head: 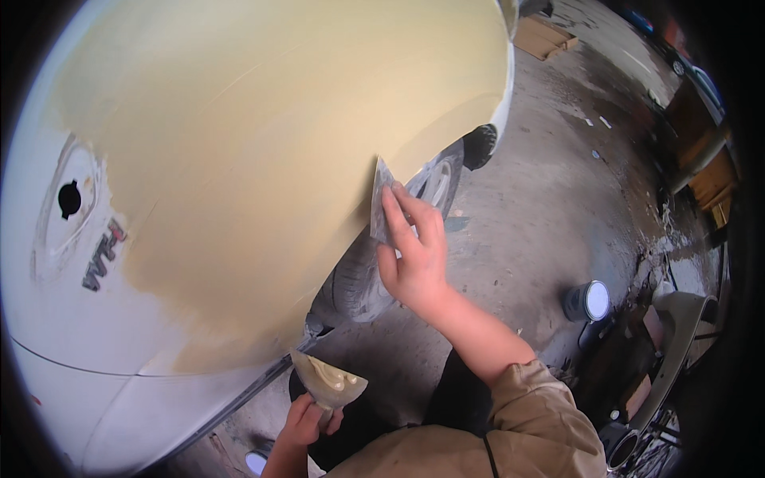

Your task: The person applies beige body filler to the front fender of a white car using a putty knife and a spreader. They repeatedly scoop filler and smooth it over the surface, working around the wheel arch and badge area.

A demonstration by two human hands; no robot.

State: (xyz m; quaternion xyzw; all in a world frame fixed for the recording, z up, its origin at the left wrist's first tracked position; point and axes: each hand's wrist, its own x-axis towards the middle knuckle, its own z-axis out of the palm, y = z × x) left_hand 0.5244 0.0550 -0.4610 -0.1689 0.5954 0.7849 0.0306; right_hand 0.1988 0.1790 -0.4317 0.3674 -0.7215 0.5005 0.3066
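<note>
My right hand grips a thin flat filler spreader, its upper edge against the car's fender panel just beside the wheel arch. Pale yellow body filler coats much of that white panel. Lower down, my left hand holds a wide putty knife by its handle, and a dollop of cream-coloured filler lies on the blade. Behind my right hand, the wheel's tyre shows under the arch. Dark emblem letters and a recess with a black hole are at the panel's left.
A metal can stands on the stained floor to the right, and another can is partly visible at the bottom. Flattened cardboard lies at the top right. A loose bumper-like part and clutter occupy the lower right.
</note>
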